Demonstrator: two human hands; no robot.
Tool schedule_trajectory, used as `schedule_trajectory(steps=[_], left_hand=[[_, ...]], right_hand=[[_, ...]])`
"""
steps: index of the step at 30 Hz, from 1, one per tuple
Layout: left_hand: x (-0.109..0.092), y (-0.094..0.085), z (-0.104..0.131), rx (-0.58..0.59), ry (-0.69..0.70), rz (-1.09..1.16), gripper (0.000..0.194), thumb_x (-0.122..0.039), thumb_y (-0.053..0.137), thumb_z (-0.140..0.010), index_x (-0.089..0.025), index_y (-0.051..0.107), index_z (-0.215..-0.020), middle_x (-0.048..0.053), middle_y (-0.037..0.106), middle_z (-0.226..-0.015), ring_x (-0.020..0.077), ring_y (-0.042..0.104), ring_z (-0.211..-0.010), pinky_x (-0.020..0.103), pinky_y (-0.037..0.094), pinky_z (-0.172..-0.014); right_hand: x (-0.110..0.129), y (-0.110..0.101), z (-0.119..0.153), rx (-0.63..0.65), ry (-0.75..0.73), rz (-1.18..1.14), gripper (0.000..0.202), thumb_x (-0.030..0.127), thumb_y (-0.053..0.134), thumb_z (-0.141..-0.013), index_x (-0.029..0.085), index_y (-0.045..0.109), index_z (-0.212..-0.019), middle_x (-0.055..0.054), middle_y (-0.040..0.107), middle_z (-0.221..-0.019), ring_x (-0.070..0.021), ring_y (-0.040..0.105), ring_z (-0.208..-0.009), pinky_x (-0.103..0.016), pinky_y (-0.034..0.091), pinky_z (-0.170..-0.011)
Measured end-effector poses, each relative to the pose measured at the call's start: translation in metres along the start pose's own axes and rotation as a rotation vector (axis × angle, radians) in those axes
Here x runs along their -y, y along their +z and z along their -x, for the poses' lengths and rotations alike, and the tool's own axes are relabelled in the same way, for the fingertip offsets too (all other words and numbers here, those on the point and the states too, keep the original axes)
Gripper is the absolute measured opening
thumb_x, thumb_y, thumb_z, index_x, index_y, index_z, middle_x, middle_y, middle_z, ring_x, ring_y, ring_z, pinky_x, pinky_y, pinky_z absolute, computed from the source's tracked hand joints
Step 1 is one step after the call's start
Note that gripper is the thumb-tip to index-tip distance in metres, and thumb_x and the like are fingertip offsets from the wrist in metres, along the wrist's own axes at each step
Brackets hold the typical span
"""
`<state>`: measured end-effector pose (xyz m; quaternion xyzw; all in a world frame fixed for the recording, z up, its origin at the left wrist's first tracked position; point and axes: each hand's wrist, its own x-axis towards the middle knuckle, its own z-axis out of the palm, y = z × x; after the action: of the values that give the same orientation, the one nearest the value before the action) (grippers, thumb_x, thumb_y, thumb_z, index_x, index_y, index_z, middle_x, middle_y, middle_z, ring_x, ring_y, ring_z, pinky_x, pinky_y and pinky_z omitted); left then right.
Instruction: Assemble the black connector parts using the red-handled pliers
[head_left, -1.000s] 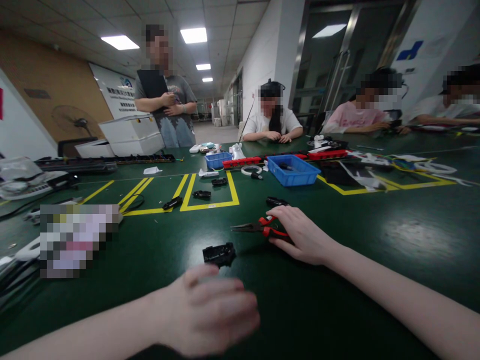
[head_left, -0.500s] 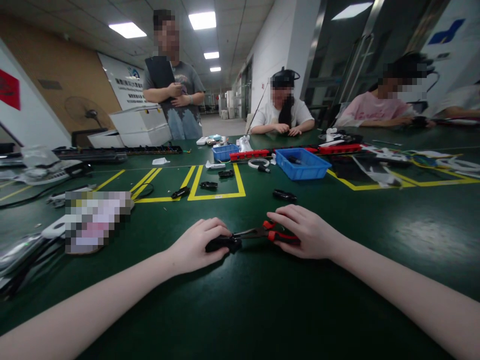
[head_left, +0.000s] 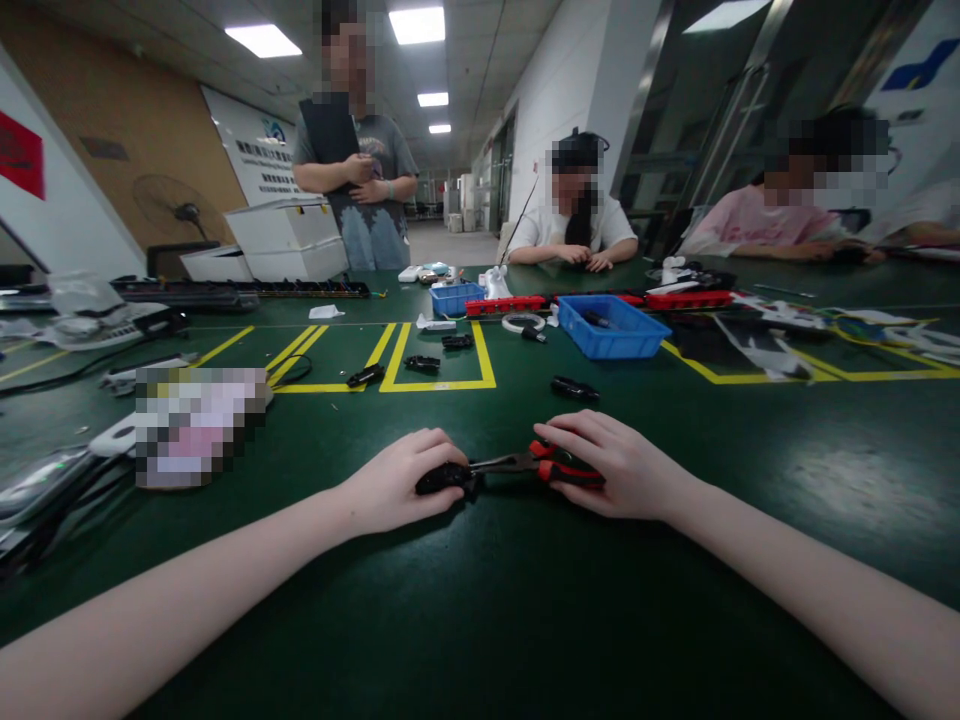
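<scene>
My left hand (head_left: pixel 411 478) is closed around a small black plastic part (head_left: pixel 442 479) just above or on the green table (head_left: pixel 465 620); its exact kind is hard to make out. In my right hand (head_left: pixel 616 466) are needle-nose pliers (head_left: pixel 553 464) with red and black handles. Their thin jaws point left and reach the near end of the black part, where the contact point is too small to see clearly. Another black part (head_left: pixel 575 388) lies beyond my right hand. Several similar black parts (head_left: pixel 423 363) rest around a yellow-taped square.
A blue bin (head_left: pixel 615 335) and a smaller blue bin (head_left: pixel 457 298) stand farther back beside a red strip (head_left: pixel 510 305). Devices and cables (head_left: pixel 56 480) lie at the left. Across the table sit people; one person (head_left: pixel 356 170) stands by white boxes (head_left: pixel 292 240).
The camera view has shifted slightly, so the background sits a little to the right. My left hand and the black part have turned slightly; both hands keep their holds.
</scene>
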<state>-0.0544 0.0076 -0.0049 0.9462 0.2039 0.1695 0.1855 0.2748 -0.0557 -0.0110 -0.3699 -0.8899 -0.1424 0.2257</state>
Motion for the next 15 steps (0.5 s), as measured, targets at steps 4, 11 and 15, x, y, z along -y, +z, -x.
schedule_trajectory(steps=[4, 11, 15], left_hand=[[0.000, -0.001, -0.001, 0.016, -0.001, 0.004, 0.022, -0.033, 0.061, -0.095, -0.019, 0.062, -0.113, 0.007, 0.063, -0.112, 0.0221, 0.060, -0.103, 0.040, 0.053, -0.090], [0.000, -0.001, -0.001, 0.013, 0.020, -0.005, 0.022, -0.034, 0.064, -0.093, -0.020, 0.064, -0.110, 0.007, 0.063, -0.110, 0.0223, 0.060, -0.103, 0.038, 0.052, -0.089], [0.000, -0.001, -0.001, 0.016, 0.029, -0.017, 0.022, -0.034, 0.064, -0.093, -0.020, 0.064, -0.110, 0.006, 0.063, -0.109, 0.0220, 0.061, -0.101, 0.038, 0.052, -0.088]], right_hand=[[0.003, -0.003, -0.002, 0.017, 0.057, -0.019, 0.050, 0.039, 0.064, -0.088, 0.018, 0.059, -0.133, -0.015, 0.067, -0.114, -0.0272, 0.065, -0.100, -0.045, 0.058, -0.085], [0.015, -0.006, -0.006, 0.044, 0.141, -0.111, 0.047, 0.039, 0.064, -0.089, 0.019, 0.059, -0.131, -0.013, 0.067, -0.114, -0.0263, 0.065, -0.100, -0.043, 0.058, -0.086], [0.016, -0.006, -0.006, 0.048, 0.144, -0.107, 0.046, 0.040, 0.064, -0.088, 0.019, 0.060, -0.129, -0.014, 0.067, -0.114, -0.0268, 0.065, -0.100, -0.043, 0.058, -0.084]])
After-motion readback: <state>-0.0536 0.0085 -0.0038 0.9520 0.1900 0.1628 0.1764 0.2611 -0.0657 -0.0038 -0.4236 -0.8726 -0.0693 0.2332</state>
